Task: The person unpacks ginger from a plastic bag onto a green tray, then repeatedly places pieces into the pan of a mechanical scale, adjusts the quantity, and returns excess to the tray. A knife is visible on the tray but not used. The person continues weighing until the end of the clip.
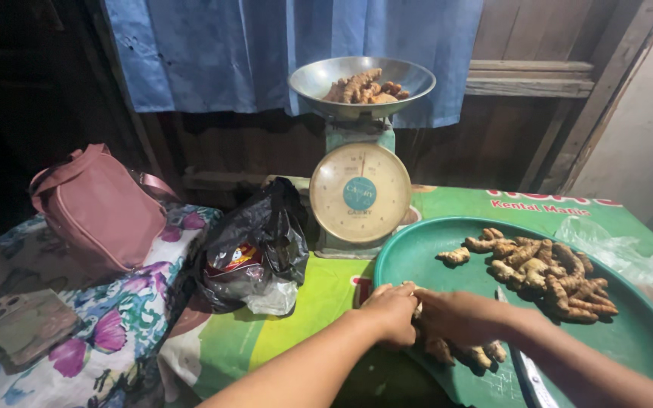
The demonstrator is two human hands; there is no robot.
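Both hands closed on knobbly root cluster [455, 349], left hand [391, 311] and right hand [459, 317] meeting at near rim of green tray [417, 261]. Piece best snapped at narrow joint. Knife [529, 370] left beside. Rough brown pile [549, 276] heaped mid-tray; more held in metal scale pan [362, 81].

both hands, left hand [393, 311] and right hand [459, 316], meet over turmeric roots [462, 351] at the green tray [636, 332] rim, seemingly gripping one; a scale [359, 193] stands behind on the bench [304, 302].
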